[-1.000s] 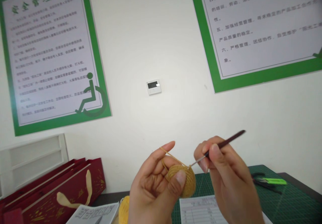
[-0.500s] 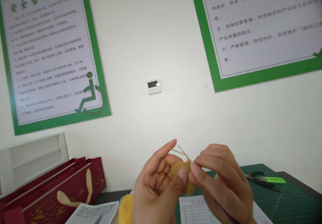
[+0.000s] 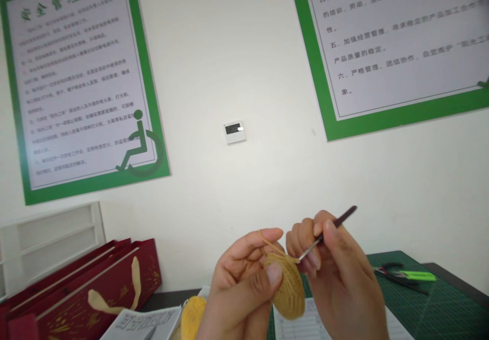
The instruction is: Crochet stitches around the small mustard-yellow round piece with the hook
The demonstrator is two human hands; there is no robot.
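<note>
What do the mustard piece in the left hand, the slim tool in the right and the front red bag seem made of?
Mustard piece: matte yarn, by its visible strands; wool or acrylic, unclear.
Slim tool: shaft probably metal, being silvery; the dark handle could be plastic or wood.
Front red bag: likely card with gold-coloured print, given its flat panels and crisp edges.

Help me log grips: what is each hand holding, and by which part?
The left hand holds the tan yarn piece by its upper part, thumb across its face. The right hand holds the thin tool by its dark handle.
</note>
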